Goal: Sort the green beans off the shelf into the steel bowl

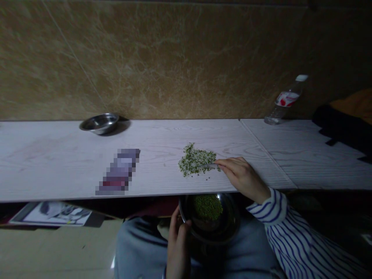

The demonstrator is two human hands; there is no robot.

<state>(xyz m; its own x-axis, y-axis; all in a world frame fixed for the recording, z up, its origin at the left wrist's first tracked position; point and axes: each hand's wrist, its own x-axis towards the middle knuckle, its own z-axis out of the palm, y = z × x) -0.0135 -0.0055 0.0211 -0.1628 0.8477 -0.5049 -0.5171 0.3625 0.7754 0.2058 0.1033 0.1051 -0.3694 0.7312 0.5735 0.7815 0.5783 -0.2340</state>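
In the head view a spread of small green beans mixed with white grains [195, 161] lies on the pale wood-grain table. My right hand [243, 176] pinches a thin metal utensil [207, 165], which looks like a spoon, its far end among the grains; its exact shape is hard to make out. Below the table edge, my left hand [179, 236] grips the left rim of a metal bowl [215, 237], thumb on the inner side. Green beans [207, 207] are heaped inside this bowl, which is over my lap.
A second metal bowl [100, 124] stands by the wall on the left. A blurred-out flat object [119, 172] lies nearer the front edge. At the back right are a plastic bottle [286, 100] and dark cloth [340, 124]. Papers [54, 213] sit under the table.
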